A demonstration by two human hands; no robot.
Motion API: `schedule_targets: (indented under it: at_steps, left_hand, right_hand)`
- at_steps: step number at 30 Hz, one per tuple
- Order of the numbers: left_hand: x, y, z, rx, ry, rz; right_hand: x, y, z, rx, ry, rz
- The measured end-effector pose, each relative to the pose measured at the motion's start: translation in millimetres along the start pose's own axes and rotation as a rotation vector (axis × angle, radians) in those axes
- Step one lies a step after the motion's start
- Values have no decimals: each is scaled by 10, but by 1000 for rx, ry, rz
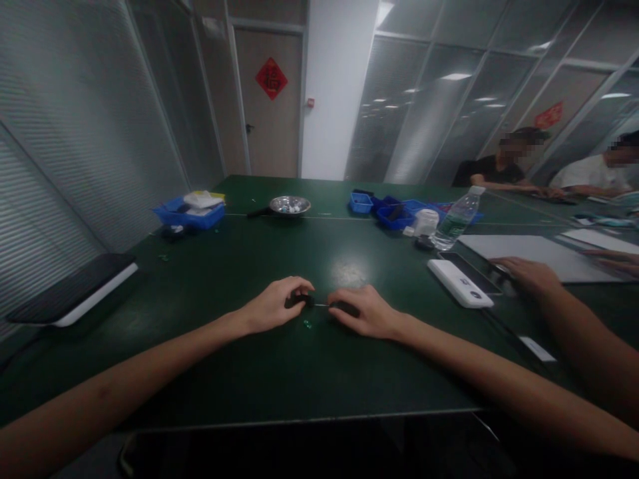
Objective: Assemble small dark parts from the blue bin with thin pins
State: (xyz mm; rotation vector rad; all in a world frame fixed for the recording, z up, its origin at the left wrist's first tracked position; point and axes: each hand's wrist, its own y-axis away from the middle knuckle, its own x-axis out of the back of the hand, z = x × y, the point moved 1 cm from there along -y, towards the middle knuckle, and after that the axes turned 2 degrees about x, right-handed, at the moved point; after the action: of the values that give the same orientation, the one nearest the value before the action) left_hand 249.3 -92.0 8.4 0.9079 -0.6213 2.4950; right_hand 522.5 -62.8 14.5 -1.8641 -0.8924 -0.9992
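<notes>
In the middle of the green table, my left hand (277,304) is closed round a small black part (295,301); its exact kind is too dark to make out. Facing it, my right hand (367,311) grips the dark handle of a screwdriver (345,307). The screwdriver's thin metal shaft runs left toward the black part, and the tip seems to meet it. Just below my left fingertips lie a few small green shiny pieces (307,324) on the tabletop.
A metal dish (290,205) holds small parts at the back. Blue trays (192,214) stand left; blue bins (360,202) stand right of centre. A water bottle (455,221), white power bank (460,284) and a co-worker's hand (530,274) are at right. A black-and-white device (74,286) lies left.
</notes>
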Motion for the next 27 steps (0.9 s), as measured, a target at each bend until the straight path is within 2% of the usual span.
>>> schedule_targets:
  at_steps: [2,4,8,11,18,20,22,27]
  left_hand:
    - [22,13,18,13,-4,21]
    - [38,30,44,-1,8,-11]
    - [57,64,89,-121,3,-186]
    - [80,77,98,-188,-43,-260]
    - [156,47,31,-209,-27,-243]
    - [248,22,-85,-188,-50,-220]
    - [419,8,-289,-137,-97,-172]
    - [1133,161,-1064,168,-272,72]
  right_hand:
    - [-8,9,35,-53,20,44]
    - [-12,16,68,-112,19,108]
    - [-5,22,97,-209,-16,219]
    - [-6,20,88,-228,-17,227]
    - [-29,25,110,-229,-6,192]
    - [-32,30,127,-237,6,191]
    - [-29,35,134,-233,6,189]
    - [-1,33,104,-214,-23,164]
